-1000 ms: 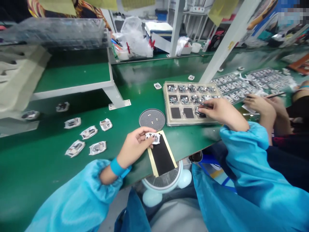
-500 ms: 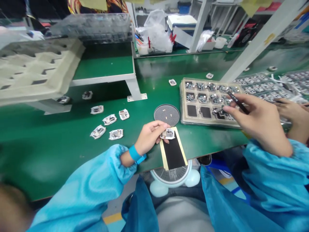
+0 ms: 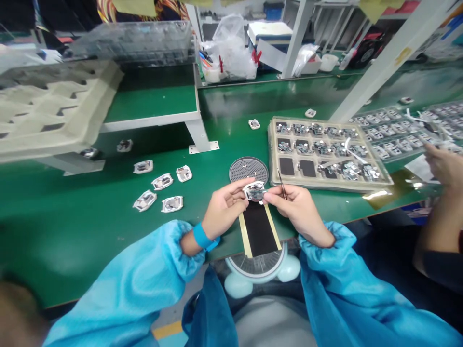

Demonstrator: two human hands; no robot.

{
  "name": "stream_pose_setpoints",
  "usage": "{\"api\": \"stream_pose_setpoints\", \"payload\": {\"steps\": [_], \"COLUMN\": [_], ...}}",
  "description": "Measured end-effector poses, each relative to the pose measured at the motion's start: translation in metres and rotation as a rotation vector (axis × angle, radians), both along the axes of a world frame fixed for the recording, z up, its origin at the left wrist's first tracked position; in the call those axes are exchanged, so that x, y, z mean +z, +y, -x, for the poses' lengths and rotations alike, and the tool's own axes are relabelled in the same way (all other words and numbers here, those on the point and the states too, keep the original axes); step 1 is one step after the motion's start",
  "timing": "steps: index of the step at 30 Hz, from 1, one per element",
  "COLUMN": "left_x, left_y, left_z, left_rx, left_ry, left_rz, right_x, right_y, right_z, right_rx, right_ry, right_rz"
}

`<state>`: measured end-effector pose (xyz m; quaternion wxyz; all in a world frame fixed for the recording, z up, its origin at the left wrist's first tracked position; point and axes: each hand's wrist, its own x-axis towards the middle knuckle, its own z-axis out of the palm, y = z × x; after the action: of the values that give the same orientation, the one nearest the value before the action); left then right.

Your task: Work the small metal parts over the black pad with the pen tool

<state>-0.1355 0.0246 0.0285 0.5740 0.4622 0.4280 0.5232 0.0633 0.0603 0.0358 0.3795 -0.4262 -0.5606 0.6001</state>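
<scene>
My left hand [image 3: 224, 205] pinches a white watch-like housing [image 3: 249, 191] above the black mat with yellow edges [image 3: 258, 232]. My right hand [image 3: 300, 208] has come up to its right side. Between its thumb and forefinger is a small silvery circuit assembly [image 3: 258, 193], held against or just over the housing; whether it is seated inside I cannot tell. Dark tweezers [image 3: 281, 184] are tucked in the same hand, tips pointing up. Just behind the hands lies a round grey perforated disc [image 3: 240, 166] with tiny pieces on it.
A beige compartment tray [image 3: 307, 180] with several circuit assemblies stands to the right. Several white housings [image 3: 162, 181] lie to the left, near a raised shelf's leg [image 3: 197, 135]. Another person's hand [image 3: 446, 166] is at the far right, beside more trays [image 3: 394, 144].
My right hand has moved left from the compartment tray to the housing, bringing a circuit assembly and the tweezers. My left hand has tilted the housing slightly. The other person's hand has shifted.
</scene>
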Motion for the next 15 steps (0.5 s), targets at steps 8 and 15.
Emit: {"api": "stream_pose_setpoints", "payload": {"steps": [8,15], "left_x": [-0.0060,-0.0088], "left_y": [-0.0019,-0.0034], "left_z": [-0.0007,-0.0040], "left_rx": [-0.023,0.041], "left_ry": [0.131,0.301], "left_rz": [-0.073,-0.153], "right_x": [-0.0019,-0.0081], "right_y": [0.0065,0.0077], "right_z": [-0.0029,-0.0024], "right_rx": [0.080,0.051], "right_ry": [-0.086,-0.036], "right_rz": [0.024,0.060]}}
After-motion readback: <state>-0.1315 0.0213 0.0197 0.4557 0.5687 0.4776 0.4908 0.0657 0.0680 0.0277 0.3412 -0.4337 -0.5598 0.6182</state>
